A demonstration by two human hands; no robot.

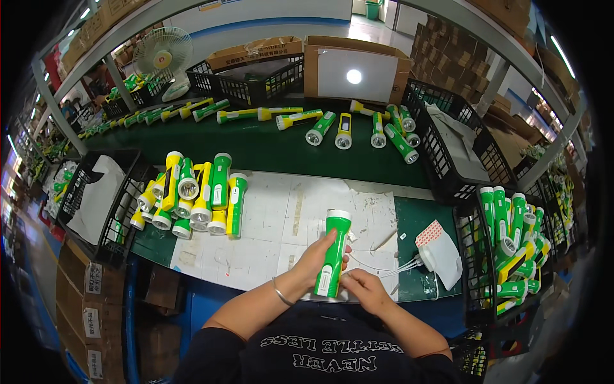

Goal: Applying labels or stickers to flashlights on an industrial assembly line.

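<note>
My left hand [311,261] is wrapped round a green flashlight [332,253] with a white head, held tilted above the white work sheet [268,224]. The head points away from me, toward the back of the bench. At the flashlight's lower right side, my right hand [371,289] is closed in a pinch; what lies between its fingertips is hidden. Thin white cables [398,269] run from near that hand to a white packet-like object [441,259] on the right. A bright round light spot [354,77] shows on a white sheet against a cardboard box.
Piled flashlights [192,195] lie left on the sheet. More flashlights [323,128] line the green belt [256,148] beyond. Black crates stand left [121,221] and right [469,269], the right one full of flashlights. A fan [163,57] and cardboard box [311,70] stand behind.
</note>
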